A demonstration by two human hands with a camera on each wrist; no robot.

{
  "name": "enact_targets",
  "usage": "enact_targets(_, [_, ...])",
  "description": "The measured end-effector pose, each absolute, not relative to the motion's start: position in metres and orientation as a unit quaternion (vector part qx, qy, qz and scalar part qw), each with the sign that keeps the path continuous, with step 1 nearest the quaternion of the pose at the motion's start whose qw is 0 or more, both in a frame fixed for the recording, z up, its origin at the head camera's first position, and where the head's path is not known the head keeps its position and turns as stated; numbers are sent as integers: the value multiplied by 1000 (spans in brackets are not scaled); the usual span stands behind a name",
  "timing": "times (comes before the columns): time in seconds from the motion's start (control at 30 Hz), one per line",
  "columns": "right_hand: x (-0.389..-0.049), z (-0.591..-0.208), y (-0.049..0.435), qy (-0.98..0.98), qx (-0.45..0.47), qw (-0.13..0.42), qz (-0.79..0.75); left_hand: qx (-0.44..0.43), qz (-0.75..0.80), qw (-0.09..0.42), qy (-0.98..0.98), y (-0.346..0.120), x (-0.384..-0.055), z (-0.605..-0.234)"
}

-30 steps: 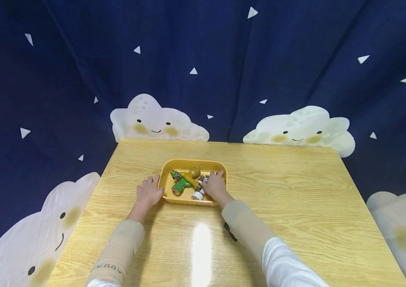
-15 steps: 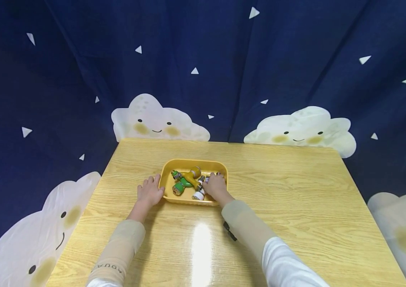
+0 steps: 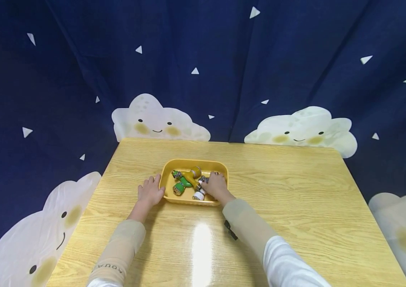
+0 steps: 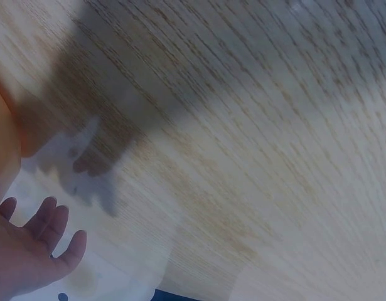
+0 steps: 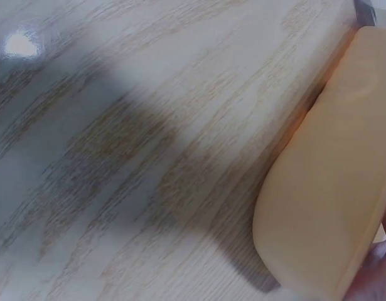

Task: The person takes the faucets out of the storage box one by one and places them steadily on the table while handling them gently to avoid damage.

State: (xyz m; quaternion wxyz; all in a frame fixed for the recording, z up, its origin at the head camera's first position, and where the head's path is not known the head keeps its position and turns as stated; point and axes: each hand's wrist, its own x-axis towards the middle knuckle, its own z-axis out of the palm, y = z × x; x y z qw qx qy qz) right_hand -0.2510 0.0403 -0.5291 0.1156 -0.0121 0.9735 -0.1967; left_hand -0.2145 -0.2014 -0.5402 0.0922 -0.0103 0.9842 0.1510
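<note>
A yellow plastic tray (image 3: 165,186) holds several pipe fittings with metal ends. A green Y-shaped fitting (image 3: 182,183) lies partly under a yellow Y-shaped fitting (image 3: 188,176); beside them is a white fitting (image 3: 199,195). My right hand (image 3: 215,185) reaches over the tray's right part, fingers curled down round a fitting whose metal end (image 3: 217,173) shows at the fingertips; the palm hides most of it. My left hand (image 3: 150,191) rests with loosely spread fingers against the tray's left rim. In the left wrist view, the left hand (image 4: 29,251) appears beside the tray wall (image 4: 3,144).
The tray stands on a wood-grain table (image 3: 289,199). A dark blue curtain (image 3: 224,59) with white cloud prints hangs behind and at both sides. A small black strap (image 3: 230,230) shows under the right sleeve.
Metal ends next to my right fingers have shifted slightly as that hand turns the fitting in place. My left hand stays at the tray rim, and the green and yellow fittings lie as before.
</note>
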Motion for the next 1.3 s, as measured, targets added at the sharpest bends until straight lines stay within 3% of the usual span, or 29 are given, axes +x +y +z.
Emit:
enact_targets(0.3, [-253, -524, 39, 987, -56, 79, -126, -11, 146, 92, 985, -201, -215, -540])
enact_targets(0.6, [-251, -517, 39, 990, -104, 75, -67, -10, 145, 90, 985, -201, -215, -541])
enact_targets(1.3, [-250, -504, 51, 982, -175, 41, -60, -9, 145, 92, 985, -201, -215, -540])
